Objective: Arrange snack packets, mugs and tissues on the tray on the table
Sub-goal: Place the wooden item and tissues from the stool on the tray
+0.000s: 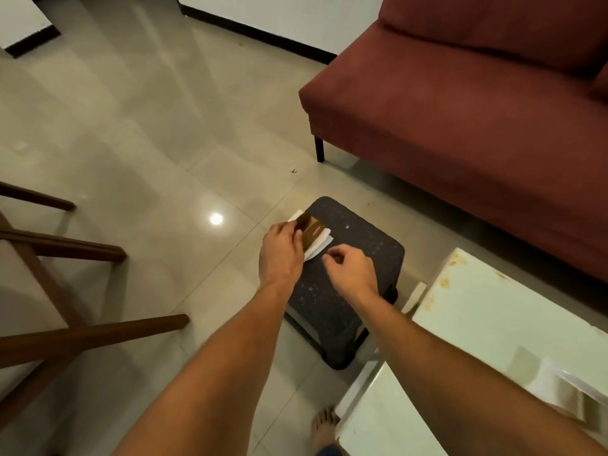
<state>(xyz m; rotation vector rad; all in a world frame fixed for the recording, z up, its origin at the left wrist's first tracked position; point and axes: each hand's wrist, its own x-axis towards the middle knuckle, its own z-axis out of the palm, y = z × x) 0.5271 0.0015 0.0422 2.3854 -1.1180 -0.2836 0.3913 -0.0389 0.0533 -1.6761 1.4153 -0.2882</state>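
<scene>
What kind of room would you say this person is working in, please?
Most likely a home living room: a red sofa stands on a glossy tiled floor, with a dark stool and a pale table close by.

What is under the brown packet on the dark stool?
White tissues lie under the brown packet on the dark stool, showing along its edges. The left hand covers the packet's near corner, hiding what lies below there.

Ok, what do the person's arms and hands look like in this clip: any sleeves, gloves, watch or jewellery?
Both arms are bare from the bottom of the picture to the fingertips: no sleeves are in view. The left hand and the right hand wear no gloves. No watch, bracelet or band shows on either wrist, and no ring is visible, though some fingers are curled out of sight. No markings show on the forearms.
</scene>
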